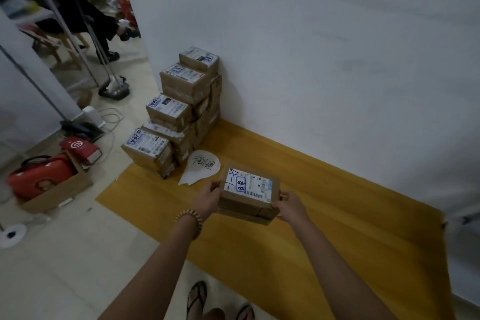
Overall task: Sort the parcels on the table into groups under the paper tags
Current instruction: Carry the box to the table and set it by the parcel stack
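Forearms (155, 275) cropped; parcel stack (245, 203) underside unseen

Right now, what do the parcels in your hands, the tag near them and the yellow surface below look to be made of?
Held parcels: brown cardboard, matte, with a white printed label stuck on top. Tag: thin white paper, edge curling, handwritten in dark ink. Yellow surface: matte sheet with long straight creases, perhaps paper or plastic; I cannot tell which.
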